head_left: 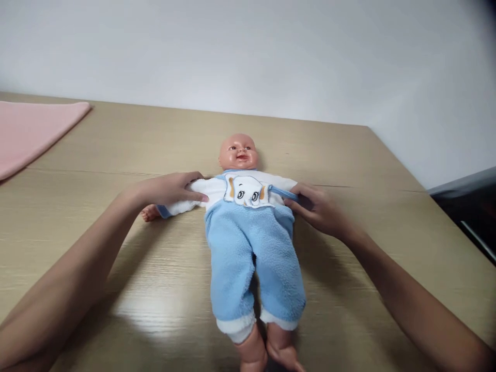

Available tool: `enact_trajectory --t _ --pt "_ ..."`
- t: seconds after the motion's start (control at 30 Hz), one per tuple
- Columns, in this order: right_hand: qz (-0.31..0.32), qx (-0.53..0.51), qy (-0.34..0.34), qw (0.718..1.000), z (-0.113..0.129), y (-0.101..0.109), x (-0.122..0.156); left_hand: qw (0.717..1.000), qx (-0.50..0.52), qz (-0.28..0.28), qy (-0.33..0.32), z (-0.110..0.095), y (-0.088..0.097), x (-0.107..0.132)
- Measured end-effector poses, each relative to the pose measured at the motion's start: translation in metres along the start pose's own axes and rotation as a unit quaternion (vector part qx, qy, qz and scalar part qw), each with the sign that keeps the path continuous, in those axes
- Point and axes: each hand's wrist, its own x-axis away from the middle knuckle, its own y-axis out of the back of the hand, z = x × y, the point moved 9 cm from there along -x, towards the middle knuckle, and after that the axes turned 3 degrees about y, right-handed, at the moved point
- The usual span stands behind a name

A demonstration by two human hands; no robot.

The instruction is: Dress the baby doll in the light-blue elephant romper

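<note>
A baby doll lies on its back on the wooden table, head away from me and bare feet toward me. It wears a white top with an animal-face patch and fleecy light blue trousers. My left hand is closed around the white sleeve on the left, thumb on top; the doll's small hand shows beyond it. On the other side, my right hand grips the opposite sleeve, where a blue strip runs under the fingers. The doll's hand there is hidden.
A pink cloth lies at the table's far left. The table has a seam running across it and meets a pale wall at the back. Past its right edge stands a dark object, partly in view.
</note>
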Motion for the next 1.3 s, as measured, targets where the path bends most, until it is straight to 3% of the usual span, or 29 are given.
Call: enact_trajectory --t 0.1,0.23,0.37,0.5,0.6,0.7,0.87,1.0,1.2,1.3 --pt "-0.113 0.079 0.053 0.989 -0.009 0.010 0.018 0.996 0.030 -0.042 -0.076 -0.015 0.010 0.009" --pt "-0.170 0.165 0.082 0.968 -0.035 0.021 0.039 0.966 -0.011 -0.146 -0.213 -0.080 0.011 0.037" --pt "-0.153 0.106 0.091 0.978 -0.065 0.026 0.043 0.931 -0.037 -0.176 -0.318 -0.160 -0.027 0.047" --pt "-0.120 0.019 0.012 0.992 -0.092 0.022 0.041 0.922 -0.142 -0.162 -0.323 -0.203 -0.064 0.012" --pt "-0.126 -0.062 -0.053 0.989 -0.102 0.019 0.042 0.916 -0.213 -0.124 -0.315 -0.214 -0.077 -0.018" --pt "-0.135 -0.165 -0.067 0.975 -0.105 0.020 0.044 0.911 -0.216 -0.117 -0.331 -0.219 -0.079 -0.031" --pt "-0.096 -0.238 -0.093 0.962 -0.110 0.025 0.050 0.900 -0.119 -0.097 -0.407 -0.220 -0.085 -0.022" --pt "-0.159 -0.242 -0.088 0.953 -0.107 0.041 0.048 0.887 -0.073 -0.101 -0.445 -0.219 -0.085 -0.012" --pt "-0.284 -0.241 -0.049 0.927 -0.061 0.045 0.011 0.846 -0.028 -0.133 -0.516 -0.223 -0.079 0.005" --pt "-0.284 -0.159 0.027 0.945 -0.021 0.031 -0.010 0.831 0.006 -0.178 -0.527 -0.219 -0.072 0.011"
